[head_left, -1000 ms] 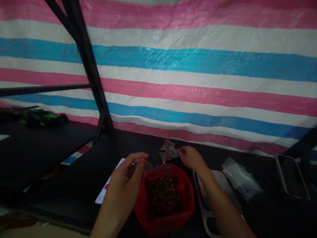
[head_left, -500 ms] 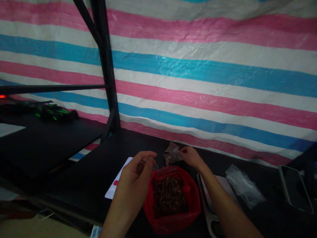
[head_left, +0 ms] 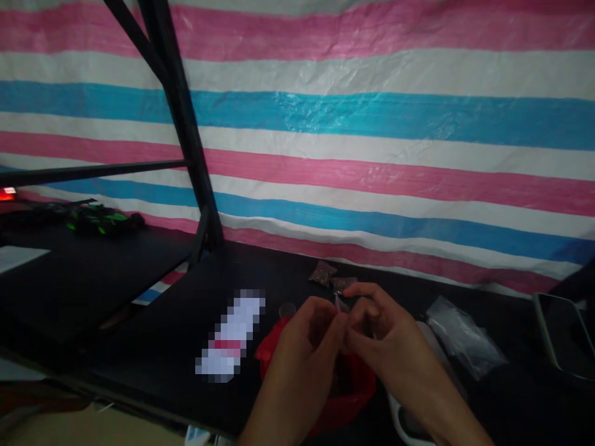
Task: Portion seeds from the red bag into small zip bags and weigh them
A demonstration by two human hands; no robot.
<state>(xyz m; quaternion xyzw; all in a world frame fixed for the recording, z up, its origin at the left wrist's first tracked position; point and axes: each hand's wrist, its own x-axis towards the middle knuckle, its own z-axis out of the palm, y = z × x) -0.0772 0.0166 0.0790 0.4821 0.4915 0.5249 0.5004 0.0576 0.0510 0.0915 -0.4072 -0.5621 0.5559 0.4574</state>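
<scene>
Both my hands meet above a red bag [head_left: 341,406] of small brown pieces, largely hidden beneath them. My left hand [head_left: 313,337] and my right hand [head_left: 388,331] pinch a small clear plastic bag [head_left: 343,303] between their fingertips; most of it is covered by the fingers. Just behind the hands lie two small clear packets with brown contents, a left packet [head_left: 322,272] and a right packet [head_left: 344,284]. A small clear round cup [head_left: 287,309] stands to the left of my left hand.
Under my right forearm is a pale kitchen scale [head_left: 400,415], partly hidden. Beyond it lie a stack of clear bags [head_left: 465,337] and a phone [head_left: 564,334]. A blurred-out white card [head_left: 232,337] is on the left. A black post [head_left: 179,118] rises before the striped sheet [head_left: 372,111].
My right hand has come back from the packets to meet my left hand, which moved right over the red bag. Both now pinch a small plastic bag. The clear cup shows beside the left hand.
</scene>
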